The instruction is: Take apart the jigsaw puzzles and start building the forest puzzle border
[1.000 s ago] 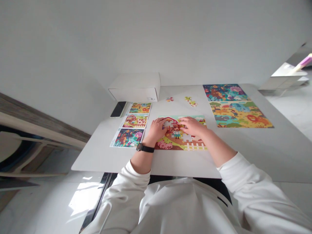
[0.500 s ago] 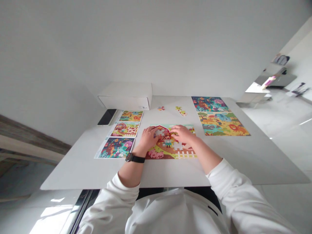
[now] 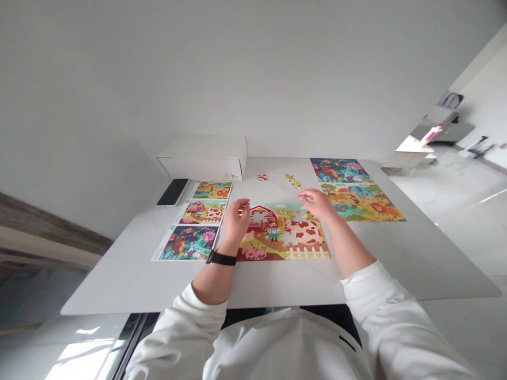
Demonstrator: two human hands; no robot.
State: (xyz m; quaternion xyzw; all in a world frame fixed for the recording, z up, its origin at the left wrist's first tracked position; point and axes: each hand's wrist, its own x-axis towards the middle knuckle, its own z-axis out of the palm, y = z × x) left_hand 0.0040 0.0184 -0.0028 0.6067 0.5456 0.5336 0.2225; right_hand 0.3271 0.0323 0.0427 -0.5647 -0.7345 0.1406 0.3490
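Note:
A farm jigsaw puzzle (image 3: pixel 285 237) with a red barn and a spotted cow lies on the white table (image 3: pixel 158 285) in front of me. It has a few white gaps. My left hand (image 3: pixel 235 221) hovers over its left edge, fingers loosely curled, nothing visible in them. My right hand (image 3: pixel 319 203) is raised over the puzzle's upper right corner with fingers spread and nothing in it. Loose puzzle pieces (image 3: pixel 293 182) and a small loose piece (image 3: pixel 261 178) lie just beyond the puzzle.
Three picture cards (image 3: pixel 196 221) lie in a column at the left. A black phone (image 3: pixel 172 191) and a white box (image 3: pixel 204 157) sit at the back left. Two finished puzzles (image 3: pixel 352 187) lie at the right.
Both hands have lifted off the middle of the farm puzzle and moved apart, the left toward the left edge, the right up and to the right. The cow area now shows.

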